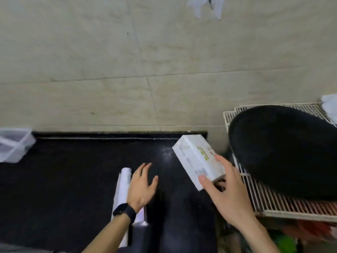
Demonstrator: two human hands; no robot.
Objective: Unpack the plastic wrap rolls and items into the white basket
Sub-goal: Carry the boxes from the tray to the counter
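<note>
While my left hand hovered palm-down with fingers spread and holding nothing, the plastic wrap roll lay on the black table just beside it, on its outer side. Roll's long axis ran roughly away from me, far end near my fingertips, near end passing under my wrist with the black watch. A shiny open package sat against the roll near the wrist; blurred, so I couldn't tell what it was exactly.

My right hand was clamped on the white box, thumb on the near face, other fingers on the right side, box lifted off the table and angled up-left to down-right. Right of it stood the white wire rack with a big black pan on top.

Far left, at the table edge, sat a white basket, partly cut off. My guess was that's the target. It lay well apart from both hands, off to the left, so the left hand was nearer, and the roll was the closer grab. Box in the right hand had to cross the whole table. Behind everything, tiled wall.
</note>
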